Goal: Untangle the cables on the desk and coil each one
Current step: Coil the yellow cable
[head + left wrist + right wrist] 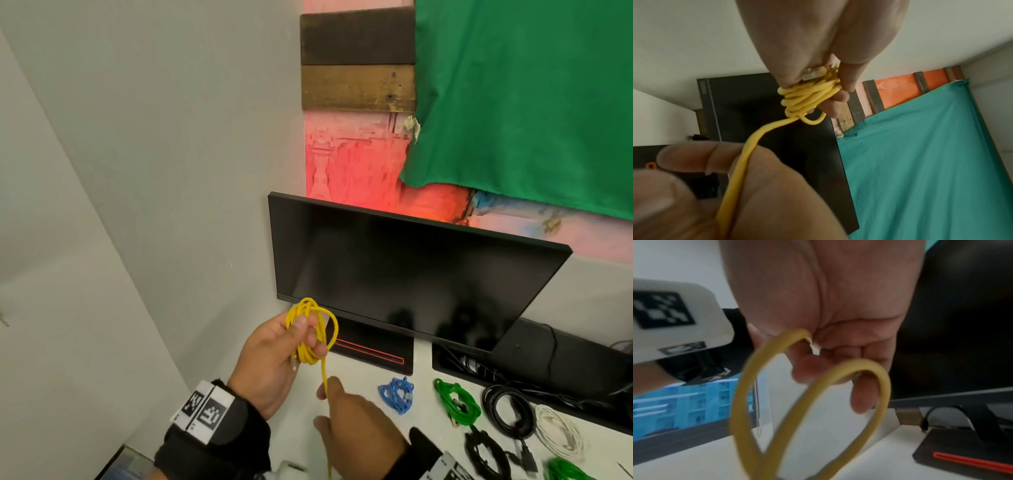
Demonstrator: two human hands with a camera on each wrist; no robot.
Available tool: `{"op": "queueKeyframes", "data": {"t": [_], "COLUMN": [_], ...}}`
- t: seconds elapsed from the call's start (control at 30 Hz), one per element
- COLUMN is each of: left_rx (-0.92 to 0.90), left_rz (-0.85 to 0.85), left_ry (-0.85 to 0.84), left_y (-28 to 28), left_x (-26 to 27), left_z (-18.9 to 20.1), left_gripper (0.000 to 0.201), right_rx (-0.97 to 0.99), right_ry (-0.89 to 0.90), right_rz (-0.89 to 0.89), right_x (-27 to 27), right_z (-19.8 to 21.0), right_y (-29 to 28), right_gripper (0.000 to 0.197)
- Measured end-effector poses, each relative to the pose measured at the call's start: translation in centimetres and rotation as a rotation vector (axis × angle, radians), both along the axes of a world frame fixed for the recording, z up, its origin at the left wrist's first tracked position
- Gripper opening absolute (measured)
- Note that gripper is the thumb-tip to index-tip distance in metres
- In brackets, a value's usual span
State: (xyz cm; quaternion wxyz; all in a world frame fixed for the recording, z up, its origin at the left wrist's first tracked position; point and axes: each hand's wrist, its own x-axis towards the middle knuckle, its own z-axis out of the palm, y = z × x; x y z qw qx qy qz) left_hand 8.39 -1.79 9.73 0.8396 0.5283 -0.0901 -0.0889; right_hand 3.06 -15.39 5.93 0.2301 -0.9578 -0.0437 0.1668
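Note:
My left hand (308,335) holds a small coil of yellow cable (335,329) up in front of the monitor's lower left corner, thumb on one side and fingers on the other. In the left wrist view the coil (807,97) sits in the left hand (818,87) with a clear plug tucked against it. A yellow tail (324,373) drops from the coil. My right hand (324,404) pinches that tail just below; the cable runs on down past the frame's bottom edge. The right wrist view shows blurred yellow loops (879,374) by the right hand (828,363).
On the white desk (363,380) to the right lie coiled cables: blue (396,394), green (457,402), black (510,411), white (556,431), another black (486,452) and another green (565,471). A dark monitor (411,274) stands behind; a wall is close on the left.

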Motion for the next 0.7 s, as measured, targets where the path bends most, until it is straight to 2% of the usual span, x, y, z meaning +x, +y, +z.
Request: {"op": "queueKeyframes", "data": {"t": [0.1,0.17,0.3,0.4,0.43,0.5,0.6,0.67,0.7], "left_rx": [0.077,0.183,0.534,0.775,0.793,0.677,0.558,0.618,0.671], "left_rz": [0.097,0.104,0.071,0.032,0.012,-0.093,-0.343,-0.452,-0.477], "left_ry": [-0.026,-0.066,-0.235,-0.332,-0.321,-0.269,-0.241,-0.260,-0.284], "left_y": [0.6,0.8,0.5,0.4,0.5,0.6,1.1,1.5,1.7], "left_x": [-0.1,-0.4,-1.0,-1.3,-1.4,-1.6,-1.7,-1.5,-1.3], "left_z": [-0.4,-0.6,-0.7,-1.1,-1.3,-1.1,-0.5,-0.4,-0.5], "left_gripper": [0.022,0.020,0.020,0.024,0.031,0.040,0.026,0.009,0.013], "right_rx": [-0.007,-0.026,-0.038,-0.010,0.013,0.073,0.128,0.137,0.165], "right_ry": [0.097,0.095,-0.114,-0.331,-0.367,-0.408,-0.404,-0.358,-0.336], "right_rz": [0.103,0.183,0.273,0.291,0.289,0.232,0.053,0.027,0.034], "right_x": [-0.2,-0.3,-0.4,0.2,0.3,0.4,1.1,1.6,1.7], "right_z": [1.1,1.8,2.9,3.5,3.7,4.1,4.2,4.0,3.9], "right_y": [0.6,0.5,-0.3,-1.1,-1.2,-1.6,-2.9,-3.7,-4.0], "right_gripper": [0.035,0.034,0.025,0.030,0.031,0.029,0.037,0.037,0.036]}}
